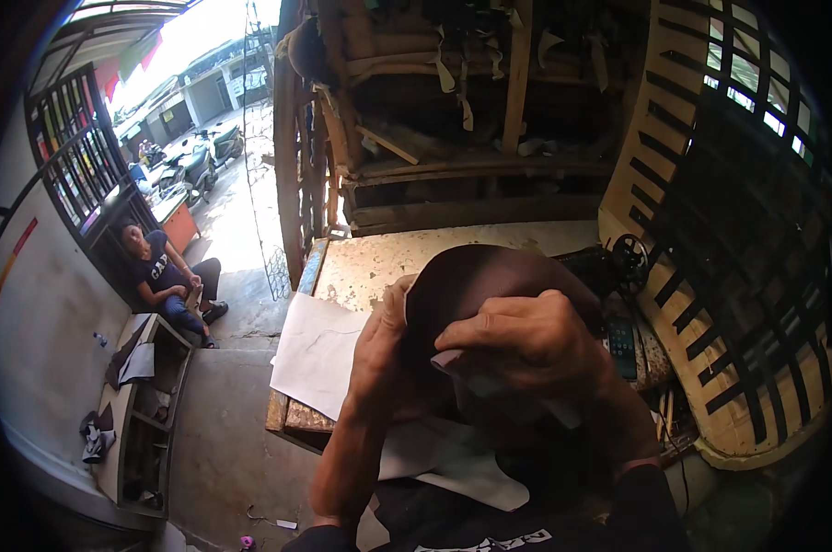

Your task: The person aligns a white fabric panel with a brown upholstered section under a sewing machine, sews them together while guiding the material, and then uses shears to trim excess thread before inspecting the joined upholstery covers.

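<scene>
A curved, dark brown piece of leather-like material [490, 271] is held up in front of my chest, above the near part of the worktable. My left hand [379, 340] grips its left edge, the thumb along the rim. Across its front, my right hand [536, 336] is closed with thumb and forefinger pinching a folded edge. The lower part of the piece is lost in shadow behind my right hand and wrist. Directly beyond it, a dark sewing machine with a handwheel [629, 262] is partly covered by the piece.
A worn wooden table [370, 262] carries a white sheet [315, 354] at its left and a phone [621, 348] at its right. Pale cut pieces [462, 469] lie over my lap. Wooden shelving [480, 170] stands behind. A person [172, 276] sits by the doorway near a low cabinet [149, 414].
</scene>
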A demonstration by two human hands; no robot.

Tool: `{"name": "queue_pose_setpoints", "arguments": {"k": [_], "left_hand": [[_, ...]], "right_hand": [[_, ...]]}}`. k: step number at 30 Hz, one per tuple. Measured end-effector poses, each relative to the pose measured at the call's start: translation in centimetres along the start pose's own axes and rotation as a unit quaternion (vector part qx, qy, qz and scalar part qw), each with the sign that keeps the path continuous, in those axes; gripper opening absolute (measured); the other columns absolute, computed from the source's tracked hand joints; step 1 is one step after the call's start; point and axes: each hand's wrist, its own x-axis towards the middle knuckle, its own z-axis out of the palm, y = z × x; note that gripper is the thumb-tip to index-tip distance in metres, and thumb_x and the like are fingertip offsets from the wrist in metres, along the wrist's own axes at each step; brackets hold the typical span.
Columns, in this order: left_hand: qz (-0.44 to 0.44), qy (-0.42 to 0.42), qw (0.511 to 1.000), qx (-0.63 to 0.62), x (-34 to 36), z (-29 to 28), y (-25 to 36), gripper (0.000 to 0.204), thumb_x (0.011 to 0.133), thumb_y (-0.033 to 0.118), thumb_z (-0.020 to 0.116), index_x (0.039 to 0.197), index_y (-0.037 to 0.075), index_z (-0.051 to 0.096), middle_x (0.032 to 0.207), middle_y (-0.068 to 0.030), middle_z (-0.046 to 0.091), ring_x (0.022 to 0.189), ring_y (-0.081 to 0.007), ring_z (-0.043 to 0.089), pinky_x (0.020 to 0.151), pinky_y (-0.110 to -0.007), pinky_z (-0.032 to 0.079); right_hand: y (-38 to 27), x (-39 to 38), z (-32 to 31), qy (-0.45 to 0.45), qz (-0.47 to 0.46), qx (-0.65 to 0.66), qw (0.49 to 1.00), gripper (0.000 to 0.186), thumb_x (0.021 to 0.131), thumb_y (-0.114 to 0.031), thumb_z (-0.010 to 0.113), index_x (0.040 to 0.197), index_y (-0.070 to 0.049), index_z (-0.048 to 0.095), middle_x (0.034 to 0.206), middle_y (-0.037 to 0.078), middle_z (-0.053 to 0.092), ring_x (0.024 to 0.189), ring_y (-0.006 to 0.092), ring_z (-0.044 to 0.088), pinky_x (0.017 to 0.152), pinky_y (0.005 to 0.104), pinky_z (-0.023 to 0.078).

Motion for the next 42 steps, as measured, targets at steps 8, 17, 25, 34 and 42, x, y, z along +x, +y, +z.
{"name": "queue_pose_setpoints", "arguments": {"k": [8, 17, 25, 34, 42], "left_hand": [[0.026, 0.038, 0.999, 0.025, -6.5, -4.8, -2.6, 0.037, 0.111, 0.030, 0.044, 0.127, 0.001, 0.059, 0.114, -0.0025, 0.066, 0.101, -0.0072, 0.061, 0.087, -0.022, 0.049], [0.040, 0.058, 0.996, 0.050, -5.3, -1.4, -3.2, 0.036, 0.108, 0.022, 0.049, 0.136, 0.000, 0.053, 0.121, -0.0066, 0.065, 0.109, -0.0128, 0.063, 0.092, -0.026, 0.052], [0.034, 0.042, 0.996, 0.067, -5.5, -0.4, -3.4, 0.039, 0.109, 0.019, 0.046, 0.143, 0.000, 0.046, 0.126, -0.0086, 0.063, 0.114, -0.0154, 0.062, 0.098, -0.029, 0.051], [0.303, 0.175, 0.896, 0.275, -3.4, 1.8, 1.7, 0.055, 0.097, 0.013, 0.064, 0.138, 0.000, 0.031, 0.123, -0.0199, 0.055, 0.112, -0.0280, 0.063, 0.097, -0.039, 0.050], [0.395, 0.119, 0.792, 0.450, 2.9, 1.2, 12.1, 0.031, 0.091, 0.015, 0.072, 0.110, 0.002, 0.051, 0.092, -0.0138, 0.062, 0.084, -0.0220, 0.064, 0.076, -0.040, 0.052]], "right_hand": [[0.4, 2.1, 6.3, 0.035, 0.054, 0.135, 0.989, 0.018, 0.084, -0.010, 0.080, 0.099, -0.002, 0.075, 0.086, 0.013, 0.075, 0.078, 0.0241, 0.074, 0.069, 0.0332, 0.058], [-0.4, 1.8, 5.1, 0.025, 0.133, 0.092, 0.987, 0.022, 0.089, -0.015, 0.076, 0.107, -0.003, 0.074, 0.103, 0.017, 0.074, 0.093, 0.0276, 0.075, 0.080, 0.0345, 0.059], [-0.5, 1.4, 4.4, 0.019, 0.138, 0.086, 0.986, 0.027, 0.088, -0.014, 0.076, 0.114, -0.005, 0.075, 0.102, 0.018, 0.075, 0.093, 0.0272, 0.075, 0.082, 0.0343, 0.059], [-0.3, 7.7, 3.8, 0.132, 0.036, 0.006, 0.991, 0.017, 0.081, -0.013, 0.079, 0.098, -0.013, 0.082, 0.108, 0.006, 0.069, 0.113, 0.0264, 0.060, 0.092, 0.0391, 0.052], [-4.2, 22.4, -6.8, 0.178, -0.126, -0.417, 0.882, 0.023, 0.094, -0.023, 0.068, 0.109, -0.008, 0.078, 0.089, 0.007, 0.076, 0.069, 0.0124, 0.069, 0.063, 0.0289, 0.055]]}}
